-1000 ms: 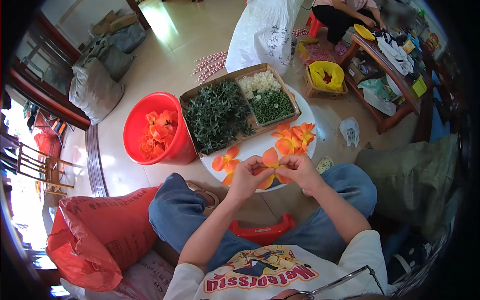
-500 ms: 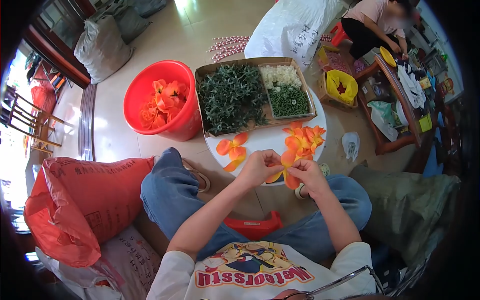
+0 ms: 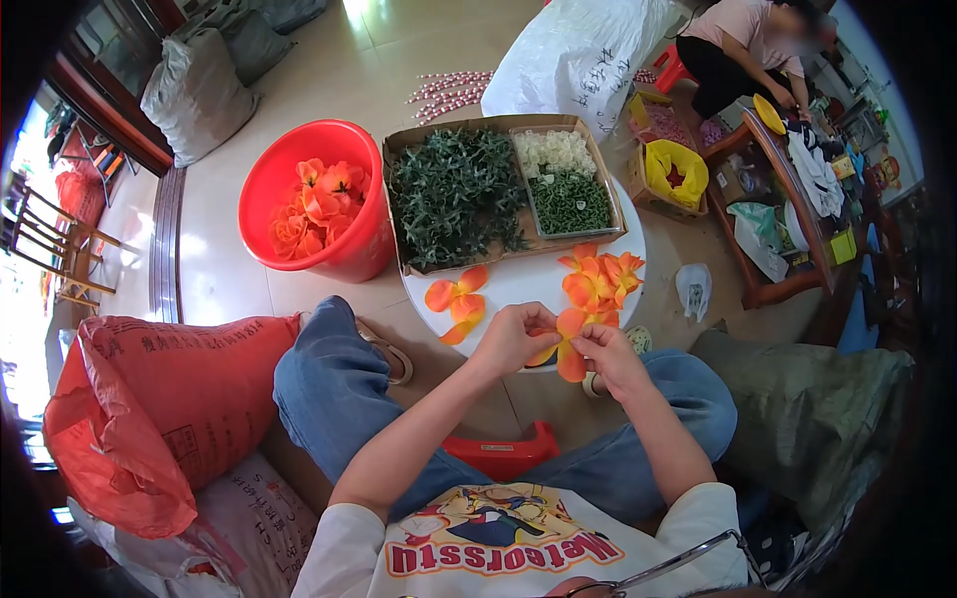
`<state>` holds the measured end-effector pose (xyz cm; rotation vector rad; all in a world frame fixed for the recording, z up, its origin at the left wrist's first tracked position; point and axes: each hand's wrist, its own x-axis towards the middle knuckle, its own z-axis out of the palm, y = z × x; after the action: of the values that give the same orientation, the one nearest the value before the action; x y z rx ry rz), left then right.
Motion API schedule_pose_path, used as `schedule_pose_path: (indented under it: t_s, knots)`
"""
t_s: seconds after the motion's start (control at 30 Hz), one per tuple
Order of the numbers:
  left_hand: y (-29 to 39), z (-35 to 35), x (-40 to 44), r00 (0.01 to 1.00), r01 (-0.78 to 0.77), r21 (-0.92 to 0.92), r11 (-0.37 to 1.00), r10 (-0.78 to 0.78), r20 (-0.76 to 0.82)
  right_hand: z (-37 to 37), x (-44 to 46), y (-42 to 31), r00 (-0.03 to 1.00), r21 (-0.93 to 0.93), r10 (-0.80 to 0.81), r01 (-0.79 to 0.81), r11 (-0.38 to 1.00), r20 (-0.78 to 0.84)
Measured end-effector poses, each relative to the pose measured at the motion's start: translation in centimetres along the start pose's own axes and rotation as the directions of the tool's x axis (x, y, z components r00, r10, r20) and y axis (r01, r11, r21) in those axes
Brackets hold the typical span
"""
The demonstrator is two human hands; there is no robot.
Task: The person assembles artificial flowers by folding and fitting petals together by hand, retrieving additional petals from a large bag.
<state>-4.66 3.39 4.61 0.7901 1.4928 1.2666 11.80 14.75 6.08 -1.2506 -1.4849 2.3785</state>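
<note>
Between my two hands is an orange-yellow artificial flower petal piece [image 3: 571, 361], held over the near edge of the round white table [image 3: 424, 296]. My left hand [image 3: 516, 339] pinches its left side, and the fingers of my right hand [image 3: 610, 357] are closed on its right side. What sits right between the fingertips is too small to make out. A loose set of orange petals [image 3: 458, 302] lies on the table left of my hands. Just beyond my right hand is a cluster of orange flowers [image 3: 600, 279].
A cardboard tray [image 3: 394, 214] holds dark green leaves [image 3: 454, 189] and a clear box [image 3: 573, 237] of white and green pieces. Left of it stands a red bucket [image 3: 261, 189] of orange flowers. Sacks [image 3: 169, 399] flank my legs. Another person [image 3: 743, 45] sits at the back right.
My hands keep their hold on the petal piece, with only slight finger movement. The whole view has shifted a little to the left.
</note>
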Motion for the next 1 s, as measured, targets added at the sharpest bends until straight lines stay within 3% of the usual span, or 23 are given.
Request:
schedule_pose_path:
  t_s: [0.3,0.5,0.9,1.0]
  knots:
    - [-0.1,0.2,-0.1,0.998,0.047,-0.077,0.996,-0.043,0.044,-0.1,-0.1,0.0,1.000,-0.041,-0.003,0.004,0.999,0.018]
    - [0.1,0.2,0.1,0.999,0.045,-0.006,0.999,-0.045,-0.004,0.0,0.1,0.5,1.000,-0.064,-0.023,0.023,0.998,-0.004]
    - [0.5,0.1,0.2,0.994,0.106,-0.166,0.980,-0.109,-0.010,0.0,0.0,0.6,1.000,-0.023,-0.025,0.025,0.999,0.000]
    - [0.4,0.1,0.4,0.994,0.099,-0.132,0.986,-0.103,-0.024,-0.1,0.2,1.0,1.000,-0.039,-0.022,0.022,0.999,0.002]
